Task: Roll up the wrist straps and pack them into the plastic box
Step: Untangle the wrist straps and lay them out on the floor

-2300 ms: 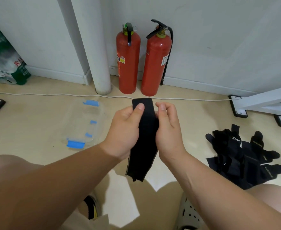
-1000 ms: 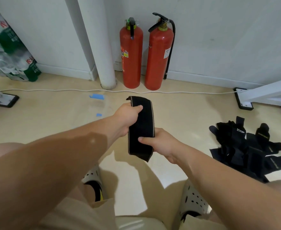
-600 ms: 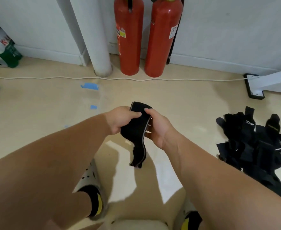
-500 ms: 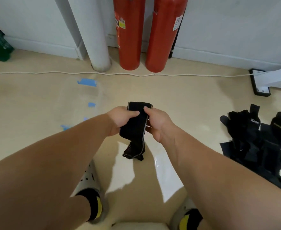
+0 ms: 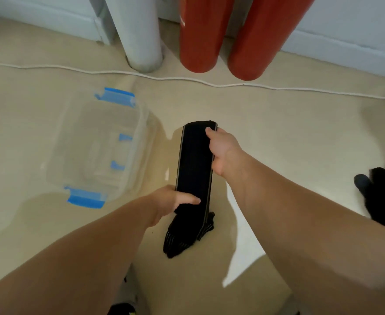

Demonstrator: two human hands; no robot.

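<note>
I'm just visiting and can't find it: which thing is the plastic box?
Find the white pillar. On the floor in front of it, left of the black strap, lies the plastic box. Only it is see-through, with blue clips.

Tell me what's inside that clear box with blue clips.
The plastic box looks empty; only floor shows through its clear bottom. Nothing covers it. The wrist strap is held outside it.

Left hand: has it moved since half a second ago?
Yes. The left hand slid down the wrist strap toward the person, away from the white cable, to about level with the plastic box's near blue clip.
</note>
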